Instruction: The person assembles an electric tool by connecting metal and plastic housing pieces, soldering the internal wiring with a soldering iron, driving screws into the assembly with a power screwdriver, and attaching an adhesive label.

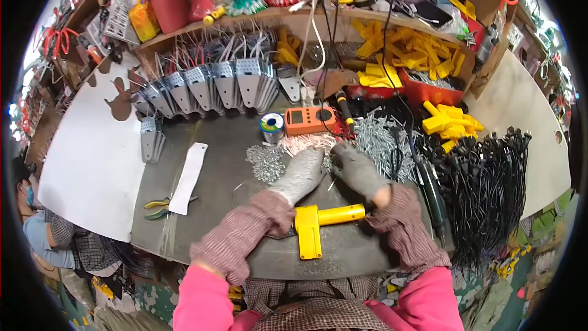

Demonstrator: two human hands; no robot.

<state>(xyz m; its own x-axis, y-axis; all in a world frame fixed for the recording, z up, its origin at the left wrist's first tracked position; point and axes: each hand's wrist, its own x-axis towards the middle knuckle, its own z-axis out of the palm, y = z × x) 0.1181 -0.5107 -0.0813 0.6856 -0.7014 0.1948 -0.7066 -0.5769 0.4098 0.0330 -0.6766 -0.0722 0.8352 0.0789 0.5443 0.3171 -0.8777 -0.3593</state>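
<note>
Both hands wear grey gloves and work close together at the middle of the bench. My left hand (pixel 301 175) has its fingers closed beside a heap of small pinkish-white parts (pixel 306 142); what they hold, if anything, is hidden. My right hand (pixel 358 168) is bent with fingertips pinched at the left edge of a pile of silver screws (pixel 376 141); whatever is in them is too small to name. A short thin strand shows between the hands. Nearer to me lies a yellow plastic pistol-shaped housing (pixel 310 233), touched by neither hand.
Behind the hands stand an orange multimeter (pixel 304 121) and a solder spool (pixel 271 126). Pliers (pixel 158 207) and a white strip (pixel 188 178) lie left. Metal plates (pixel 225 89) line the back. Black cables (pixel 484 190) and yellow housings (pixel 452 121) sit right. Another person (pixel 46 233) is far left.
</note>
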